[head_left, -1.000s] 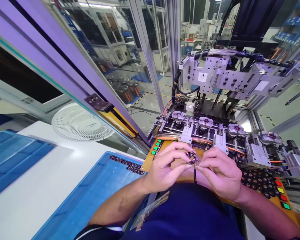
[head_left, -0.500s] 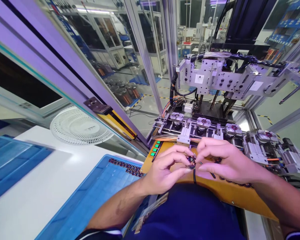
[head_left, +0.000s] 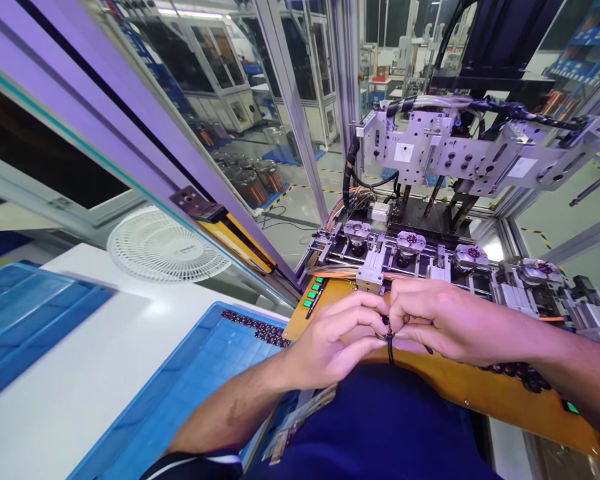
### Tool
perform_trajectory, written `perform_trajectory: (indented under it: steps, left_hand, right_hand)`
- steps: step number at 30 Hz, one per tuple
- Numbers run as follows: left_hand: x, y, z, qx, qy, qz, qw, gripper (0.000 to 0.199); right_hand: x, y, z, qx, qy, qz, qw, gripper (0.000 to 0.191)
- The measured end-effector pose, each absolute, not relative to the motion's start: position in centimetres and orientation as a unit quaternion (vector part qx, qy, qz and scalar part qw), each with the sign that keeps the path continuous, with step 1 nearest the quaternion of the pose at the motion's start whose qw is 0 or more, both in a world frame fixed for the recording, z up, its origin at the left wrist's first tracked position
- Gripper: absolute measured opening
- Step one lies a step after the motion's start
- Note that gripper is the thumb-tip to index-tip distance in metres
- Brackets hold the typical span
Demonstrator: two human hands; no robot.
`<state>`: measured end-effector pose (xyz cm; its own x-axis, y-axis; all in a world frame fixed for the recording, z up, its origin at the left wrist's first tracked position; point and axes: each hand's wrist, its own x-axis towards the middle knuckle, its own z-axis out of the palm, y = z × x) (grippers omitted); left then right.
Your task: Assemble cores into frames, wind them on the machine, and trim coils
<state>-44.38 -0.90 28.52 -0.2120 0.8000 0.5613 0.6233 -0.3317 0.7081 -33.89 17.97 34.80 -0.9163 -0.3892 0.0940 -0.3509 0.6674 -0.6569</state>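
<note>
Between thumb and fingers my left hand [head_left: 330,340] pinches a small round wound motor stator [head_left: 385,328], dark with copper coils, in front of my body. My right hand [head_left: 437,317] is closed in a pinch against the stator's right side. Its fingertips cover most of the stator, and what they grip there is too small to make out. Under the hands lies the orange-yellow machine ledge [head_left: 430,380]. A black cord [head_left: 391,350] hangs at its edge, just below the fingertips.
Dark stators [head_left: 523,375] lie on the ledge below my right forearm. More fill a corner of the blue tray [head_left: 180,400] at left. Beyond my hands stands a row of metal fixtures [head_left: 411,241] under a plate assembly [head_left: 445,150]. Green buttons [head_left: 311,295], a yellow-black sensor bar [head_left: 240,240] and a fan [head_left: 167,247] are leftward.
My right hand has moved left and closed its fingers against the stator, covering more of it. My left hand keeps its hold. The view has shifted slightly.
</note>
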Motion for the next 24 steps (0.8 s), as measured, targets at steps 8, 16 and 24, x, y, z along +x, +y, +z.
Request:
perform_trajectory:
  steps: [8, 16, 24]
  left_hand:
    - [-44.5, -0.8, 28.4, 0.619, 0.572, 0.531, 0.087, 0.013]
    - [-44.8, -0.9, 28.8, 0.628, 0.578, 0.518, 0.057, 0.012]
    - [-44.7, -1.1, 28.7, 0.630, 0.574, 0.520, 0.060, 0.014]
  right_hand:
    - [-32.9, 17.8, 33.5, -0.212, 0.926, -0.309, -0.044, 0.014]
    - [-32.4, 17.3, 32.1, -0.203, 0.919, -0.308, -0.136, 0.014]
    - [-32.0, 16.7, 30.5, -0.186, 0.878, -0.385, -0.214, 0.012]
